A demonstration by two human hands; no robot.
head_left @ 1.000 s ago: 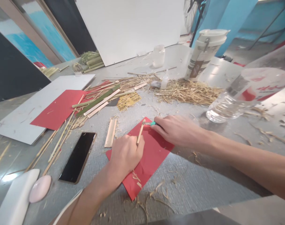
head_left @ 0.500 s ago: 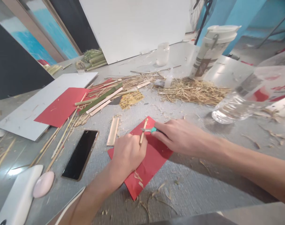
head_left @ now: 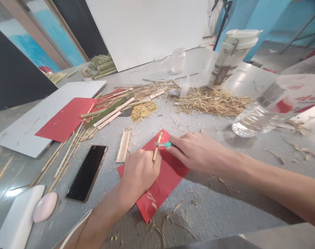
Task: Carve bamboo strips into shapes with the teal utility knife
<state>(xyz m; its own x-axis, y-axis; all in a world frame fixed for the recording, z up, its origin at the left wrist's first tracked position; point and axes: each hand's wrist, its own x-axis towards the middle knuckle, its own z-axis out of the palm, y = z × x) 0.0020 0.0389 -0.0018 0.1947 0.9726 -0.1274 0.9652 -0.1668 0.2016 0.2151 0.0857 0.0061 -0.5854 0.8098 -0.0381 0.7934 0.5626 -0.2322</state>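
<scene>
Left of hands, phone, bamboo strip

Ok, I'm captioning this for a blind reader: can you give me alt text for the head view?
The left hand pins a thin bamboo stick on a red paper sheet while the right hand holds a teal-handled knife against it. A black phone, bamboo strips, straw and a plastic bottle lie on the grey table.

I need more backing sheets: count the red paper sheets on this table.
2. One red sheet lies under both hands, at the near middle of the table. The other red sheet lies to the left, on the white board. More may be hidden under the bamboo strips.
</scene>
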